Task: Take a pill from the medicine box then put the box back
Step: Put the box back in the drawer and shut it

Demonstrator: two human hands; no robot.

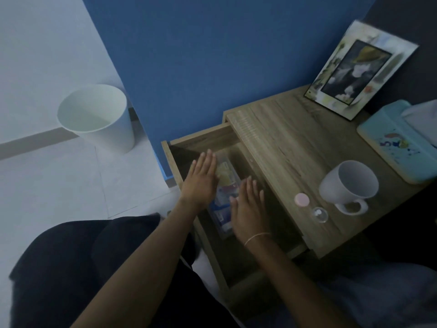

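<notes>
A clear medicine box [224,185] with coloured packets inside lies in the open wooden drawer [198,138] of the bedside table. My left hand [201,181] is flat against the box's left side, fingers straight and together. My right hand [248,209] is flat along its right side, a thin band at the wrist. Both hands flank the box; whether they press on it is unclear. On the tabletop sit a small clear pill bottle [319,214] with its pink cap [301,199] beside it.
A white mug [347,183] stands on the tabletop [283,138] near the bottle. A picture frame [359,69] leans at the back, next to a light blue tissue box [397,140]. A white bin [97,117] stands on the floor at the left, by the blue wall.
</notes>
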